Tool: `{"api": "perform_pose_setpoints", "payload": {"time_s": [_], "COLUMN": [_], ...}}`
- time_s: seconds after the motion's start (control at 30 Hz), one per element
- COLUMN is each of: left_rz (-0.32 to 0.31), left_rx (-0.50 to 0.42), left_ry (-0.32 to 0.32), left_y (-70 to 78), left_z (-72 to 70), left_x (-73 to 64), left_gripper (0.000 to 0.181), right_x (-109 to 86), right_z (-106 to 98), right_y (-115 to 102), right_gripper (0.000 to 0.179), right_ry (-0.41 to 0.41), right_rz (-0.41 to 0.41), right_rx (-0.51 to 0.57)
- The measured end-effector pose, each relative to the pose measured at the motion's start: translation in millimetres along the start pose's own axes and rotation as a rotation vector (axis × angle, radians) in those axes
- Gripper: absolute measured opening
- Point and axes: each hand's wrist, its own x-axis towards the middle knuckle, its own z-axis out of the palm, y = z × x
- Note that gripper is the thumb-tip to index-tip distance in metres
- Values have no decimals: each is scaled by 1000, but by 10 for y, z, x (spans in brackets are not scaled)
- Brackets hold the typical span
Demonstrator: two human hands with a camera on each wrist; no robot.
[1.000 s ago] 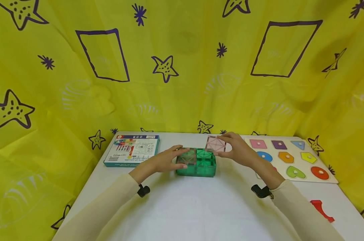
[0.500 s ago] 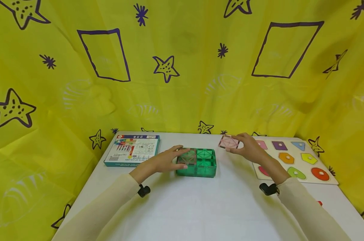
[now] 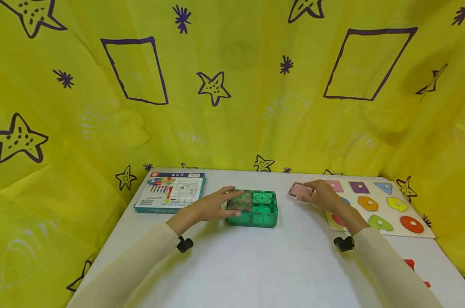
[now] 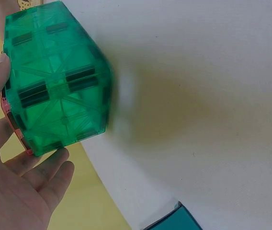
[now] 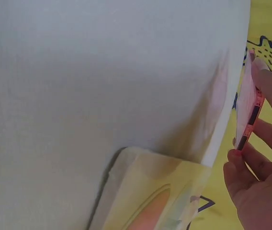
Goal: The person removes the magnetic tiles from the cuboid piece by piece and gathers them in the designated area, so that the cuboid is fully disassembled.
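Note:
A low green box of see-through magnetic tiles (image 3: 263, 219) stands on the white table, with a pink magnetic tile (image 3: 245, 204) lying over the left part of its top. My left hand (image 3: 207, 206) grips the left side of this box, thumb at the near side and fingers at the far side. In the left wrist view the green wall (image 4: 59, 79) fills the space beside the thumb. To the right of the box, my right hand (image 3: 328, 199) pinches a second pink tile (image 3: 296, 189) by its edges. The right wrist view shows that tile (image 5: 247, 108) edge-on, raised above the table.
A flat teal-edged toy box (image 3: 171, 192) lies at the back left. On the right is a wooden shape puzzle board (image 3: 395, 224) with knobbed pieces, partly behind my right forearm. Red pieces (image 3: 409, 264) show beside the right sleeve. A yellow patterned curtain (image 3: 232, 128) hangs behind the table.
My right hand has carried its pink tile rightward, away from above the green box, and the tile has tipped flatter. My left hand stays at the box.

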Motion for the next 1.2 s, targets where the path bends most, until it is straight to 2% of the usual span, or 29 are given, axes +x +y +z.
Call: {"api": "perform_pose_setpoints", "payload": {"time_s": [0.23,0.3,0.53,0.8,1.2], "left_rz": [-2,-2,0,0,-9], "left_rx": [-7,-9,-7,-12,-20], "left_ry": [7,6,6,7,2], "left_y": [-23,-24,-24,-5,12], "left_z": [11,13,11,-1,-4], "left_x": [-5,-8,-14,-18,-25], "left_gripper": [76,76,77,77,76], "right_x": [36,37,65,91,126], "right_z": [59,51,-4,-47,-25], "right_y": [136,158,218,232,209], "right_gripper": [40,37,32,29,19], "right_ry": [11,4,-91,-140,-93], "right_rz": [-26,-31,8,18,-39], "right_rx": [3,2,-4,-17,-128]}}
